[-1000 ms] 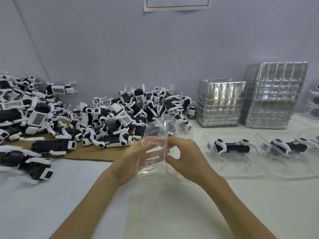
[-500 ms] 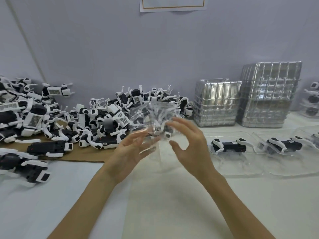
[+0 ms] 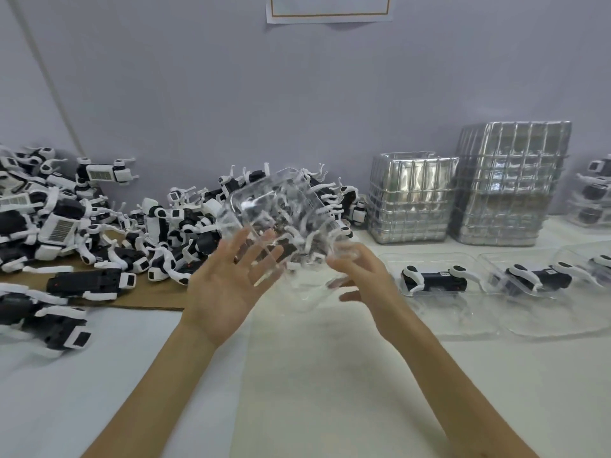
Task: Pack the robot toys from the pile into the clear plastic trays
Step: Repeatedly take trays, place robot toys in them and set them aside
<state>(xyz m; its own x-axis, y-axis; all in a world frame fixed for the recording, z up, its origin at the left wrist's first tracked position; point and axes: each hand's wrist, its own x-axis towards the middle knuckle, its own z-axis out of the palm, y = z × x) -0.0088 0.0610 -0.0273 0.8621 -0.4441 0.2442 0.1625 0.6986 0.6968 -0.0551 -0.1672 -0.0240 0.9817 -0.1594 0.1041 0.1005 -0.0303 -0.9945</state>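
— What lies out past the left hand?

— The pile of robot toys point(image 3: 99, 233), black and white, heaped against the wall. The nearer ones rest on a sheet of cardboard point(image 3: 148, 297), just beyond the wrist.

— And the left hand point(image 3: 228, 285) itself?

— Palm up, fingers straight and spread wide. Its fingertips touch the lower left edge of the clear tray point(image 3: 281, 219). Nothing is curled round it.

— So where is that tray?

— Up off the table point(image 3: 314, 391), tilted, between the two hands and a little above them. You see the pile straight through it.

— Does the right hand point(image 3: 360, 276) have hold of it?

— I cannot tell. Its fingers bend toward the tray's lower right corner and the plastic lies over their tips, but the blur and the glare hide whether they pinch it.

— What is on the far side of the right hand?

— Just beside it, a packed tray point(image 3: 456, 315) flat on the table with one robot toy point(image 3: 433, 279) lying in it. A second tray point(image 3: 562, 319) sits next to that, farther right, also with a toy point(image 3: 542, 276) inside.

— And behind those?

— Two stacks of empty trays point(image 3: 411, 196) by the wall, beyond the right hand. The one farther right point(image 3: 509, 183) is taller.
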